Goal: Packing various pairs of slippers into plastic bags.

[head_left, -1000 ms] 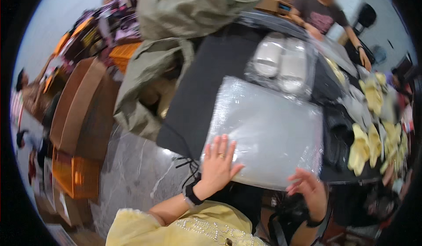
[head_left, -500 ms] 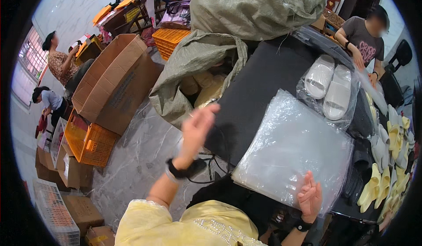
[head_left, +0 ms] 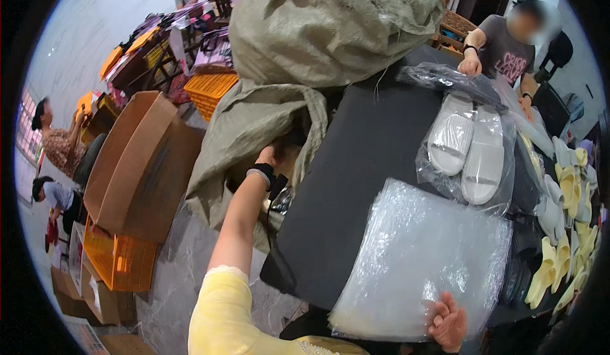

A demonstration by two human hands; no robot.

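Note:
My left arm stretches forward into the mouth of a grey-green woven sack (head_left: 219, 142) that stands beside the dark table. My left hand (head_left: 267, 157) is inside the opening, its fingers hidden, next to dark and yellowish things that I cannot make out. At the table's near edge lies a stack of clear plastic bags (head_left: 419, 253). Over its near right part rests my right hand (head_left: 447, 324), open, fingers loosely bent and apart, holding nothing. Beyond the stack, a pair of white slippers (head_left: 452, 136) lies in a clear bag.
A second, full woven sack (head_left: 330, 25) bulges at the table's far end. Across the table (head_left: 368, 133), a person (head_left: 508, 53) handles plastic-wrapped goods. Yellow and grey slippers (head_left: 559, 260) crowd the right side. Leftward stand a cardboard carton (head_left: 143, 177) and an orange crate (head_left: 130, 263).
My left hand has reached forward from above the floor into the sack's opening. My view has shifted. My right hand stays over the plastic bags. The person opposite has moved a hand to a wrapped bundle.

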